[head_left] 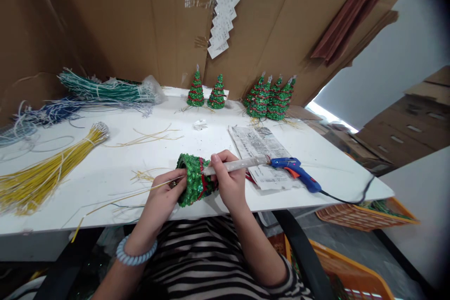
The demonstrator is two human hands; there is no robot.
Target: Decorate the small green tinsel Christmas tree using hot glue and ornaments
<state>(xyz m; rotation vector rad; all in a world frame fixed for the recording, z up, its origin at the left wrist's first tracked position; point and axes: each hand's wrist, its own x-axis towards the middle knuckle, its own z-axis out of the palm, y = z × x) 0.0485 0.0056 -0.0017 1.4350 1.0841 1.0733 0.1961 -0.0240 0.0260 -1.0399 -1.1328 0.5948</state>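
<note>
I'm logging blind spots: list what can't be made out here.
Head view:
Held glittery green tree with red trim: right end hidden behind the right grip.
Yellow wire bundle: left end cut off by the left edge.
Strip of white paper labels: print too small to read.
Lower orange plastic basket: cut off by the bottom edge.

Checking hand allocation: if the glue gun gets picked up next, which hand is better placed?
Right, likely: the right hand is nearer the glue gun, on its side of the tree. The left hand is at the tree's open end. The right holds a white stick, though.
</note>
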